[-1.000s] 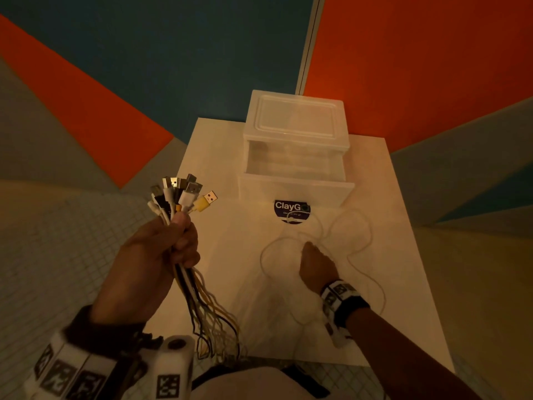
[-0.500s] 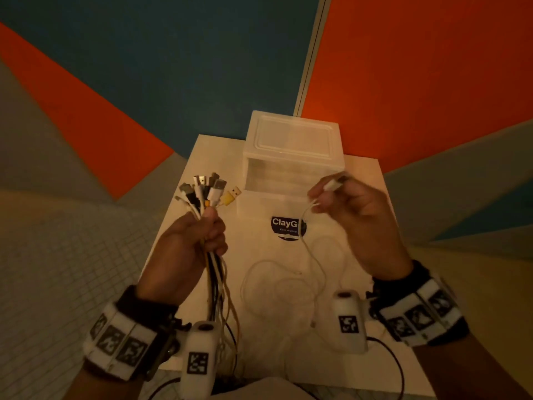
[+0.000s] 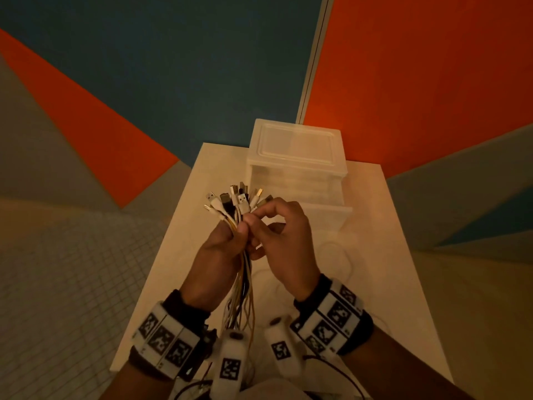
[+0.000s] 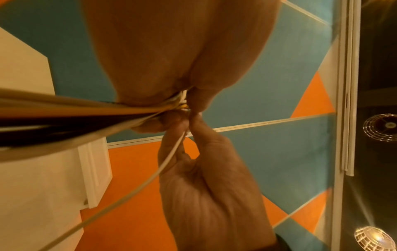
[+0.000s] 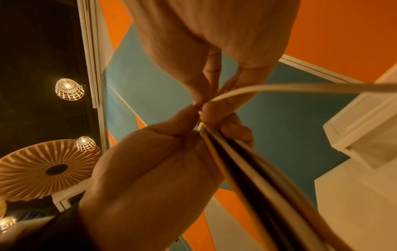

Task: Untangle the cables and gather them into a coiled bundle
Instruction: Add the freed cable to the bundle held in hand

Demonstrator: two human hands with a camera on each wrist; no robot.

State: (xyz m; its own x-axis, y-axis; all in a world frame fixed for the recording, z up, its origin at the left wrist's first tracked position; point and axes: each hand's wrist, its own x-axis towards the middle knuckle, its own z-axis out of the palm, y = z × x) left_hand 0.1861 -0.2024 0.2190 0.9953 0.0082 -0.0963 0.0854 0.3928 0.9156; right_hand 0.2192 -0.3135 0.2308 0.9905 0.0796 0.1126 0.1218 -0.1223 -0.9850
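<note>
Drawer box [image 3: 297,157] behind cables [image 3: 236,203], on table [image 3: 389,255]

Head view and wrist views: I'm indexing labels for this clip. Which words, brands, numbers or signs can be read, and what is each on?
No readable words or numbers in any view.
Left wrist band, right wrist band: black-and-white square code patterns, not text; tiny marks beside them too small to read.
Plastic drawer box: no label shows.

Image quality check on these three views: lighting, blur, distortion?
Head view: dim warm cast, fisheye bend, connectors of the cable bundle legible. Left wrist: left hand looms large and soft, cables near the lens smeared. Right wrist: ceiling lamps flare; white cable blurred.
</note>
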